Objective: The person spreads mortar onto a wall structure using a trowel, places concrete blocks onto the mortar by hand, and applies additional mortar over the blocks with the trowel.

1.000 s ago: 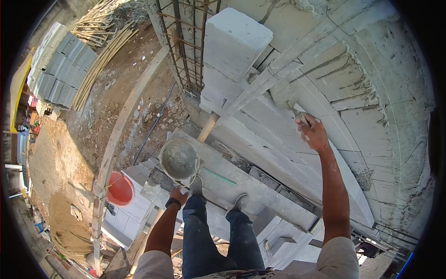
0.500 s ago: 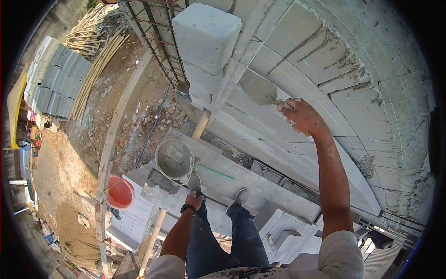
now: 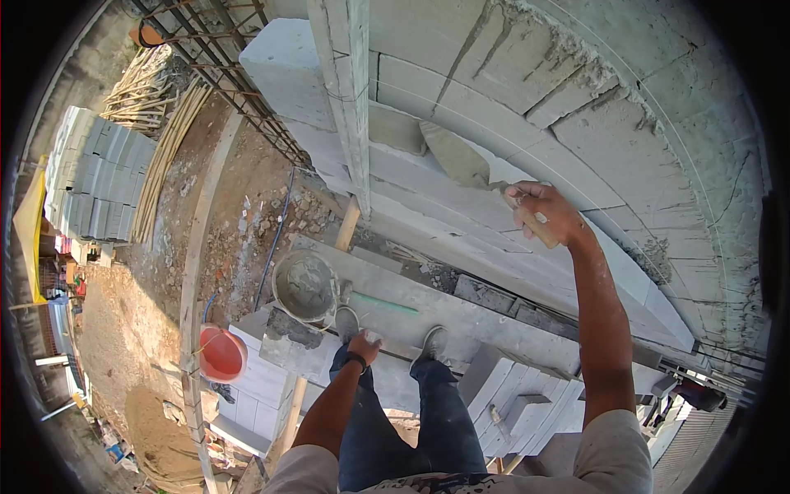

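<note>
My right hand (image 3: pixel 545 216) is wrapped around the wooden handle of a trowel (image 3: pixel 457 158). The trowel's leaf-shaped blade, coated in grey mortar, points up and left over the top course of a pale block wall (image 3: pixel 461 206). Beside the blade tip, grey mortar (image 3: pixel 393 130) lies on the blocks, near an upright wooden batten (image 3: pixel 355 107). A large white block (image 3: pixel 284 70) sits on the wall left of the batten. Over my left leg hangs my left hand (image 3: pixel 364 347), its fingers curled; whatever they may hold is hidden. Mortar fills a bucket (image 3: pixel 278 288) by my left foot.
I stand on a plank platform (image 3: pixel 395 329) with a green rod (image 3: pixel 383 303) on it. White blocks (image 3: pixel 522 403) are stacked lower right. A red bucket (image 3: pixel 222 354) stands left, past a long timber rail (image 3: pixel 193 272). Steel rebar (image 3: pixel 222 70) rises at upper left.
The view has shifted, so the batten and white block appear further left. My right hand has turned the trowel, its handle now showing below the fingers. My left hand has moved slightly to the right.
</note>
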The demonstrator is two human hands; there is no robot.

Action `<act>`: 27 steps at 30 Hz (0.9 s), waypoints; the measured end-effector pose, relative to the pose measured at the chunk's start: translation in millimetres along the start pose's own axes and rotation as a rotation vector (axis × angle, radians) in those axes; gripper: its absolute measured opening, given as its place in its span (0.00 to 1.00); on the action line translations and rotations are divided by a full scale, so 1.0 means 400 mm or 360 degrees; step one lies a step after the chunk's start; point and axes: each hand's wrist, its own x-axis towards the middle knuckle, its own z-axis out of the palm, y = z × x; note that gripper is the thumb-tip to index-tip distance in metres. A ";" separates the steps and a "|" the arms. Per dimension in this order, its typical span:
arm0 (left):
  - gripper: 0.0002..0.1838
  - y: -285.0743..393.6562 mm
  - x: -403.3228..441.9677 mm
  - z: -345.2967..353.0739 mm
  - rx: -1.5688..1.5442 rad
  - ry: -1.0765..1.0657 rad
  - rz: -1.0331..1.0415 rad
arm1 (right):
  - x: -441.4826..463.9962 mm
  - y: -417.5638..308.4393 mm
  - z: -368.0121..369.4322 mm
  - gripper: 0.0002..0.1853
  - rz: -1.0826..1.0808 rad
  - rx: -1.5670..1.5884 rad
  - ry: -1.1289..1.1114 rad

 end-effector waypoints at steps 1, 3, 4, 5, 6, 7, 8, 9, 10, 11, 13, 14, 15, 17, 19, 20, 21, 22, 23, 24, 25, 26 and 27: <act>0.36 -0.004 0.005 -0.008 0.0033 0.0001 -0.0028 | 0.042 0.031 -0.018 0.23 -0.0050 0.0163 -0.0054; 0.36 0.013 -0.011 -0.053 0.0061 -0.0029 -0.0036 | 0.115 0.033 -0.034 0.25 -0.0105 0.0343 -0.0127; 0.37 0.005 -0.016 -0.070 0.0079 -0.0044 -0.0047 | 0.147 0.023 -0.033 0.26 -0.0099 0.0364 -0.0148; 0.36 0.000 -0.020 -0.084 0.0047 -0.0019 -0.0061 | 0.178 0.014 -0.030 0.27 -0.0091 0.0389 -0.0167; 0.36 -0.019 -0.025 -0.084 0.0015 0.0004 -0.0077 | 0.201 -0.005 -0.025 0.27 -0.0106 0.0313 -0.0188; 0.36 -0.039 -0.031 -0.082 -0.0014 0.0022 -0.0090 | 0.205 -0.041 -0.016 0.27 -0.0096 0.0215 -0.0182; 0.36 -0.061 -0.038 -0.081 -0.0003 0.0043 -0.0048 | 0.204 -0.076 -0.012 0.27 -0.0080 0.0117 -0.0176; 0.36 -0.073 -0.052 -0.090 0.0018 0.0034 -0.0083 | 0.206 -0.101 -0.012 0.27 -0.0061 0.0018 -0.0168; 0.36 -0.078 -0.067 -0.099 0.0034 0.0023 -0.0115 | 0.222 -0.115 -0.022 0.27 0.0009 -0.0089 -0.0235; 0.36 -0.078 -0.080 -0.104 0.0044 0.0013 -0.0143 | 0.237 -0.111 -0.032 0.26 0.0027 -0.0089 -0.0272; 0.37 -0.088 -0.095 -0.106 0.0057 -0.0024 -0.0216 | 0.248 -0.106 -0.048 0.25 0.0050 -0.0096 -0.0344; 0.37 -0.095 -0.106 -0.108 0.0065 -0.0042 -0.0253 | 0.238 -0.095 -0.056 0.25 0.0010 -0.0142 -0.0284; 0.37 -0.102 -0.112 -0.110 0.0074 -0.0060 -0.0286 | 0.198 -0.097 -0.056 0.24 -0.0031 -0.0187 -0.0219; 0.37 -0.109 -0.114 -0.105 0.0009 -0.0064 -0.0266 | 0.131 -0.079 -0.048 0.24 -0.0068 -0.0319 -0.0081; 0.37 -0.106 -0.117 -0.104 -0.0033 -0.0082 -0.0264 | 0.062 -0.045 -0.027 0.24 -0.0058 -0.0487 0.0052; 0.37 -0.103 -0.115 -0.105 -0.0032 -0.0075 -0.0242 | 0.027 -0.035 -0.010 0.25 -0.0098 -0.0675 0.0162; 0.37 -0.097 -0.117 -0.108 -0.0031 -0.0067 -0.0223 | -0.015 -0.031 0.008 0.26 -0.0138 -0.0864 0.0268; 0.37 -0.094 -0.113 -0.109 -0.0032 -0.0059 -0.0202 | -0.042 -0.020 0.025 0.27 -0.0146 -0.0994 0.0366; 0.36 -0.091 -0.107 -0.111 -0.0015 -0.0066 -0.0204 | -0.069 -0.009 0.041 0.28 -0.0148 -0.1123 0.0466; 0.36 -0.094 -0.097 -0.113 0.0003 -0.0072 -0.0205 | -0.081 0.012 0.060 0.28 -0.0116 -0.1191 0.0556; 0.36 -0.089 -0.087 -0.117 0.0021 -0.0076 -0.0204 | -0.099 0.017 0.077 0.28 -0.0087 -0.1259 0.0650; 0.36 -0.081 -0.076 -0.120 0.0019 -0.0082 -0.0203 | -0.113 0.019 0.102 0.26 -0.0066 -0.1273 0.0662; 0.36 -0.070 -0.069 -0.127 0.0022 -0.0088 -0.0204 | -0.119 0.017 0.126 0.25 -0.0070 -0.1041 0.0625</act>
